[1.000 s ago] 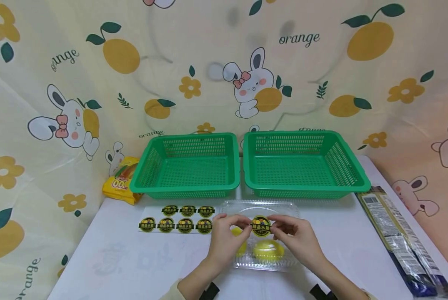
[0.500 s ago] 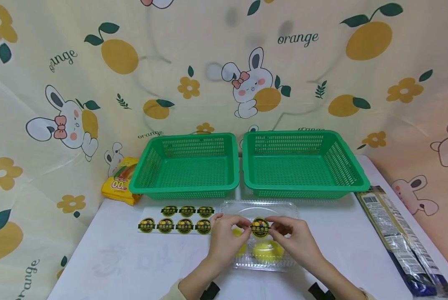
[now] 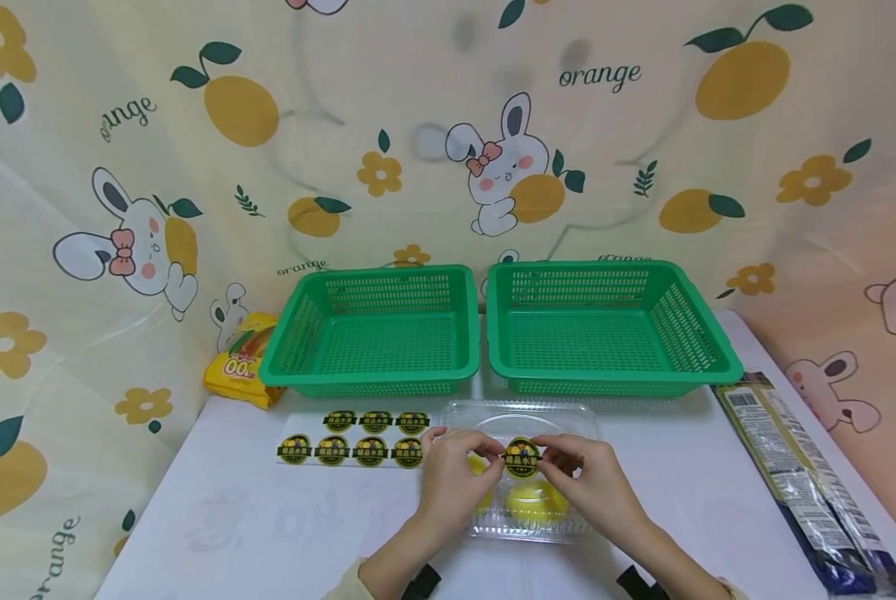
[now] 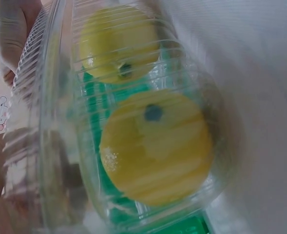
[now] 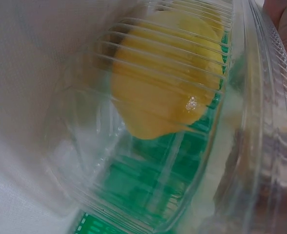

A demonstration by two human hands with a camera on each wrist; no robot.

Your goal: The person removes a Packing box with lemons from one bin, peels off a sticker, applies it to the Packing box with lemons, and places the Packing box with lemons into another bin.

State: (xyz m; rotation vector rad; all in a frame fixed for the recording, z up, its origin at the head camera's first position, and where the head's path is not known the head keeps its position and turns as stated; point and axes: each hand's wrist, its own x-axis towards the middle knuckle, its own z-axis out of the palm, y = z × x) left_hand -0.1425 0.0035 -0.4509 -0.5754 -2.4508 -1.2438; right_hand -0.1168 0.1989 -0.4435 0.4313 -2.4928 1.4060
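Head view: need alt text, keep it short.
Two hands, left hand and right hand, pinch a round sticker over a clear clamshell box holding yellow fruit. A sticker sheet lies to the left, with two green baskets behind on the white table.

Light: bright, even, soft shadows.
Head view: sharp, edges bowed.
Wrist views: blurred, close, glare on plastic.

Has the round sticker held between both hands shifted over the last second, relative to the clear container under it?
No. The sticker, pinched by the left hand and right hand, sits over the same spot on the clear container as before.
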